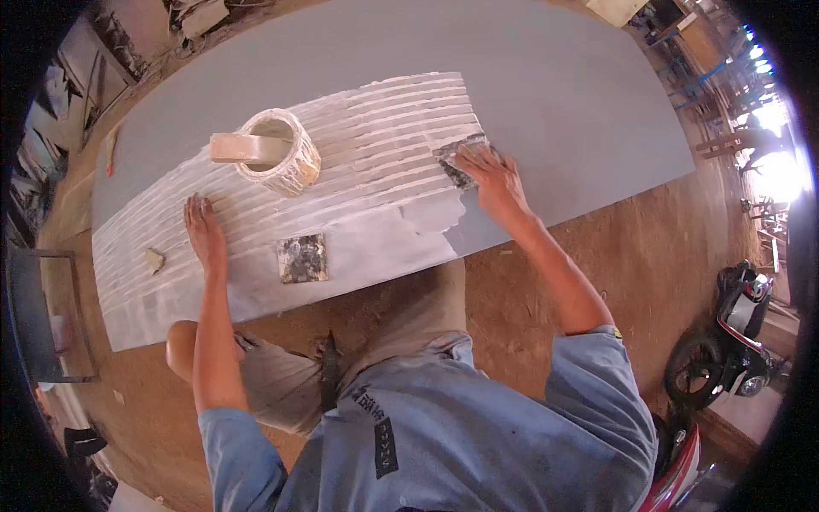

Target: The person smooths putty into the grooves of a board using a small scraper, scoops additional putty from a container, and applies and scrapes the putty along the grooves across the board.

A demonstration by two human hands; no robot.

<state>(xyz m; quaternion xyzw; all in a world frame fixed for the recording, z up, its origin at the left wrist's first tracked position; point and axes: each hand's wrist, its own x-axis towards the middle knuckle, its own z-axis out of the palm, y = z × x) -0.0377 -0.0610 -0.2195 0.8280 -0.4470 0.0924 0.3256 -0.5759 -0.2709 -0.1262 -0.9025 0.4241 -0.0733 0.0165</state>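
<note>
My right hand grips a dark, stained flat square spreader, pressed to the board at the right end of the white streaks. My left hand lies flat on the streaked part, fingers stretched out and nothing in it. The large grey board carries wavy bands of white paste. Between my hands stands a paste-smeared bucket, with a pale block-like piece resting across its rim. A second dark square plate lies nearer me on the board.
A small pale lump sits on the board left of my left hand. A thin stick-like tool is at the far left edge. Brown ground surrounds the board. A motorbike stands at right, a dark frame at left.
</note>
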